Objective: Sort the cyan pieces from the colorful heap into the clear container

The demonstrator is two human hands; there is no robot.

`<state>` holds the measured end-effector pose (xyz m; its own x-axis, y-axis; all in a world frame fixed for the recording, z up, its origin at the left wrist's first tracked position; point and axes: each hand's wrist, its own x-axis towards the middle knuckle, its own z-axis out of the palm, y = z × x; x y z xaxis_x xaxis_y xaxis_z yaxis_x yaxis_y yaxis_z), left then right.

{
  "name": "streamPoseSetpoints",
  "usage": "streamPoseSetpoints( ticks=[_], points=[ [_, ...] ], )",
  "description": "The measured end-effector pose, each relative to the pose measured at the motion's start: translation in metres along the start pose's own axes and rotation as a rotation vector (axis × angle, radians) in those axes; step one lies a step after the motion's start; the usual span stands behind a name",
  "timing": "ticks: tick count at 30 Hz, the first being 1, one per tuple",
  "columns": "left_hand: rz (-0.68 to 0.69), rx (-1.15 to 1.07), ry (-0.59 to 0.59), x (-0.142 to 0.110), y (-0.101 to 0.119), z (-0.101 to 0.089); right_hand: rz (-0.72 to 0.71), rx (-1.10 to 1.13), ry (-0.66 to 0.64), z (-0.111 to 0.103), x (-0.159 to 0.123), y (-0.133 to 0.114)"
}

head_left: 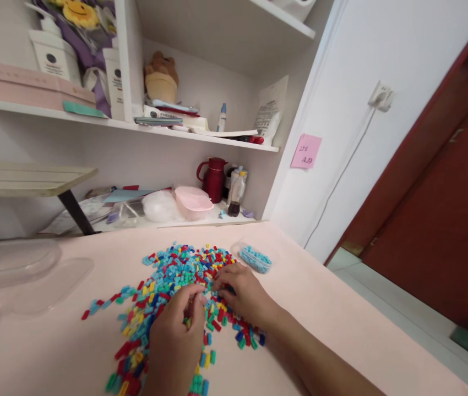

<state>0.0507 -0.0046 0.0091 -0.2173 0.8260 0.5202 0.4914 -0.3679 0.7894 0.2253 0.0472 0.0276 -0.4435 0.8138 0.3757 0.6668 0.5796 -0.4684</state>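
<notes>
A spread-out heap of small plastic building pieces (176, 269) in red, yellow, green and several blues covers the middle of the table. Over its near part is my left hand (178, 327), thumb and index finger brought together in a pinch; whatever lies between the tips is too small to make out. My right hand (244, 291) rests at the heap's right side, its curled fingers down among the pieces and the thumb apart from them. Just beyond it stands a small clear tub (255, 259) holding light blue pieces.
Clear plastic lids or trays (48, 280) lie at the left of the pink tabletop (316, 330). Along the back are a pink bowl (194, 202), a red jug (214, 179) and a bottle of dark liquid (237, 195). A small raised wooden stand (31, 179) overhangs the back left.
</notes>
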Motion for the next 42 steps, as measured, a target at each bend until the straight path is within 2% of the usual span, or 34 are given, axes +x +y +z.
streamPoseSetpoints(
  ticks=[3, 7, 11, 15, 19, 24, 31, 35, 42],
  points=[
    [-0.037, -0.008, 0.015, 0.000, 0.002, 0.001, 0.015, 0.077, 0.027, 0.000, 0.001, -0.004],
    [0.017, 0.017, 0.003, 0.002, -0.001, 0.002, 0.062, 0.258, 0.044, -0.004, 0.002, -0.012],
    [0.114, 0.087, -0.048, 0.005, -0.006, 0.004, 0.200, 0.569, 0.050, -0.005, 0.001, -0.022],
    [0.110, 0.005, -0.058, 0.007, -0.009, 0.007, 0.389, 0.929, 0.050, -0.006, -0.003, -0.036],
    [0.133, -0.075, -0.042, 0.006, -0.008, 0.006, 0.461, 1.160, 0.019, -0.009, -0.007, -0.048],
    [0.164, -0.075, -0.044, 0.005, 0.000, 0.001, 0.531, 1.420, -0.029, -0.010, -0.007, -0.048],
    [0.203, -0.023, -0.103, 0.008, 0.000, -0.004, 0.567, 1.566, -0.022, -0.003, -0.006, -0.045],
    [0.230, 0.009, -0.096, 0.009, 0.002, -0.006, 0.549, 1.605, -0.054, 0.002, -0.007, -0.044],
    [0.361, 0.055, -0.091, 0.010, 0.007, -0.009, 0.526, 1.657, -0.129, 0.004, -0.009, -0.054]
  ],
)
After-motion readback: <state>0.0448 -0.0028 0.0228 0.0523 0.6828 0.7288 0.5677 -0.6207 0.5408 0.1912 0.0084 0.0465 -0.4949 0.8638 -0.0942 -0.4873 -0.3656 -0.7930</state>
